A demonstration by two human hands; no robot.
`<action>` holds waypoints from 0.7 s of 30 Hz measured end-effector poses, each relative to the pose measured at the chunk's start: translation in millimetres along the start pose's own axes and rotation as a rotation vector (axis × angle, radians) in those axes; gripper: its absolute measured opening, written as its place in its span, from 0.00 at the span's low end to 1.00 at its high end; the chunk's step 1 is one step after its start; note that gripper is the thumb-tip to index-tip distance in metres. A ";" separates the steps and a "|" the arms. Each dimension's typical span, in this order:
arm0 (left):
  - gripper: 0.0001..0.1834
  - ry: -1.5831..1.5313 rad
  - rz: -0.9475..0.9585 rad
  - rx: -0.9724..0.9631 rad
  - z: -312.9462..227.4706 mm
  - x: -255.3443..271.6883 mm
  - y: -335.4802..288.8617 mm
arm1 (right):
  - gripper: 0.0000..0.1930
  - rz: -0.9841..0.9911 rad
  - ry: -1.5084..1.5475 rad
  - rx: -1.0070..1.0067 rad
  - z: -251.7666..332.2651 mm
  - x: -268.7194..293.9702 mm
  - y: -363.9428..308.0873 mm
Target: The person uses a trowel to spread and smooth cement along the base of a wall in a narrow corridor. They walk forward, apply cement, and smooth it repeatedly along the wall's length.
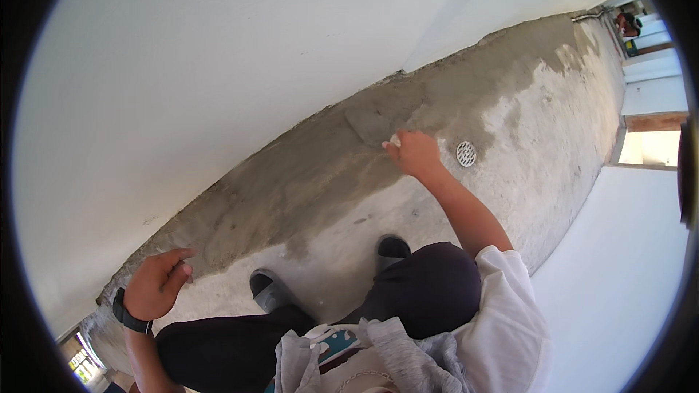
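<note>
My right hand (pixel 416 153) is closed around the pale handle of a trowel (pixel 370 125). The trowel's grey flat blade lies on the wet cement (pixel 320 153) and blends with it. That dark wet strip runs along the foot of the white wall. Off to the lower left, my left hand (pixel 156 285) hangs in the air near the wall's base, thumb and fingers apart, holding nothing. A dark band (pixel 131 313) circles its wrist.
A round slotted drain cover (pixel 466 153) sits in the floor right of my right hand. The white wall (pixel 182 80) rises along the left; another white wall (pixel 619 247) stands at right. My slippers (pixel 271 290) rest on paler, drier floor. Reddish and green objects (pixel 628 25) lie at the far end.
</note>
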State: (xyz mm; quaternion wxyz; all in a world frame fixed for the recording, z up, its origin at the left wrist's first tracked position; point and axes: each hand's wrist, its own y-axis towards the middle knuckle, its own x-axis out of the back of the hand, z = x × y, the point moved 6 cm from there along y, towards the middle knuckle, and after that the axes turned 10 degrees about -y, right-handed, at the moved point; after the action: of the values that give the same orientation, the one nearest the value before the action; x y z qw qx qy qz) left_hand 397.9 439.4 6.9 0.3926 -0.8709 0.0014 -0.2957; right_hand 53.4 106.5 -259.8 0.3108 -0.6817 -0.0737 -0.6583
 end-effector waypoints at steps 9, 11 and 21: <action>0.16 -0.019 0.020 0.081 3.6 -3.2 3.2 | 0.23 -0.123 0.066 0.016 -41.9 9.3 11.7; 0.16 -0.015 0.030 0.114 5.5 -1.3 2.9 | 0.22 -0.087 0.064 0.019 -45.5 16.1 9.1; 0.16 -0.005 0.062 0.090 -1.6 -9.1 11.9 | 0.23 -0.121 0.066 0.003 -52.4 -0.4 21.4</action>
State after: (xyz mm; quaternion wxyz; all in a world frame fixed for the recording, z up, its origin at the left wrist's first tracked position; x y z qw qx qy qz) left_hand 392.3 432.2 -5.1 0.4403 -0.8526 0.0144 -0.2810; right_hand 19.6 62.3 -270.3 0.2736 -0.6535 -0.1056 -0.6978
